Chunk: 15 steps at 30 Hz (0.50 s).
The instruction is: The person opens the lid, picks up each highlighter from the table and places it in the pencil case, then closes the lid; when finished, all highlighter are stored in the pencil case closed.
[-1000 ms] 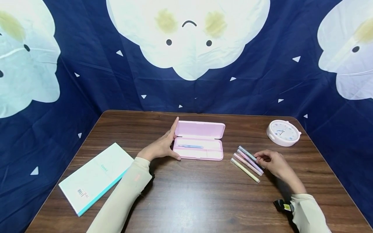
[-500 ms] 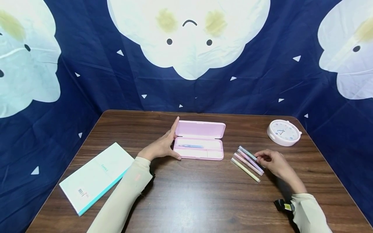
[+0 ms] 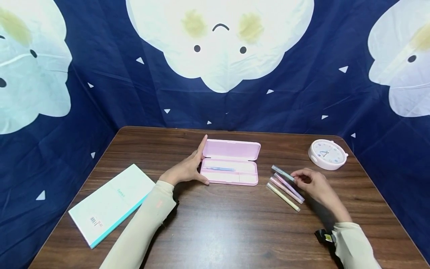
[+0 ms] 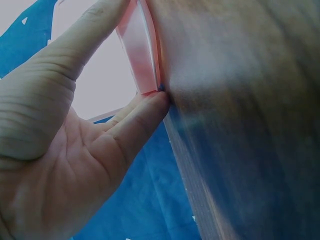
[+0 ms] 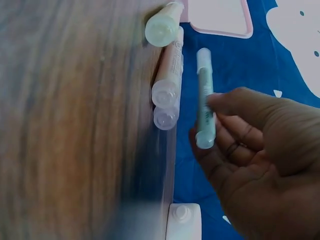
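Note:
My left hand (image 3: 184, 170) rests at the left end of an opened pink pencil case (image 3: 231, 184), thumb near its front corner, one finger reaching up beside the raised lid. Its fingertips touch the case's end in the left wrist view, the fingers mostly straight. A blue pen (image 3: 220, 169) lies in the case's rear compartment. My right hand (image 3: 314, 185) pinches a grey-green marker (image 5: 205, 100) between thumb and fingers, lifted off the table. Beside it on the table lie a purple marker (image 3: 288, 186), a pink marker (image 3: 283, 189) and a yellow marker (image 3: 282, 196).
A white notebook (image 3: 112, 203) with a turquoise spine lies at the left of the brown wooden table (image 3: 215, 228). A round pink-and-white alarm clock (image 3: 327, 154) sits at the back right. Blue cloth (image 3: 235, 112) with cloud faces hangs behind the table.
The grey-green marker has come up off the table and shifted slightly left and away from the other markers in my right hand. My left hand stays at the pencil case.

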Each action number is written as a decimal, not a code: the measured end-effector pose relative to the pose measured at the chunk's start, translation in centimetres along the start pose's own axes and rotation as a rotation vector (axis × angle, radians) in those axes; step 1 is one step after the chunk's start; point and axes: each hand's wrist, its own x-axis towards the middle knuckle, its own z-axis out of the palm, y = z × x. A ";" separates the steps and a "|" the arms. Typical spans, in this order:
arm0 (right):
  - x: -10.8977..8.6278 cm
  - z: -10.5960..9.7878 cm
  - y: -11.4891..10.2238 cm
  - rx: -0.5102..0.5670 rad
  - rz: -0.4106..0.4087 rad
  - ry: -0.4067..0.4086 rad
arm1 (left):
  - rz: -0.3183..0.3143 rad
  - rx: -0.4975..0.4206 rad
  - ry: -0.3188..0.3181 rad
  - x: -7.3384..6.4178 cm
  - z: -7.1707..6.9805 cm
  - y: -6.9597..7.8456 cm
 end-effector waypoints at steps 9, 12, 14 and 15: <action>1.9 1.4 -1.7 0.117 -0.060 -0.034 | -0.087 -0.003 -0.018 -0.4 -0.5 2.1; 2.7 2.0 -2.4 0.137 -0.065 -0.059 | -0.087 0.005 -0.013 -0.5 -0.5 2.0; 3.2 2.4 -2.8 0.152 -0.059 -0.082 | -0.087 0.007 -0.012 -0.4 -0.4 2.1; 3.4 2.6 -3.1 0.153 -0.059 -0.093 | -0.085 0.007 -0.013 -0.4 -0.4 2.1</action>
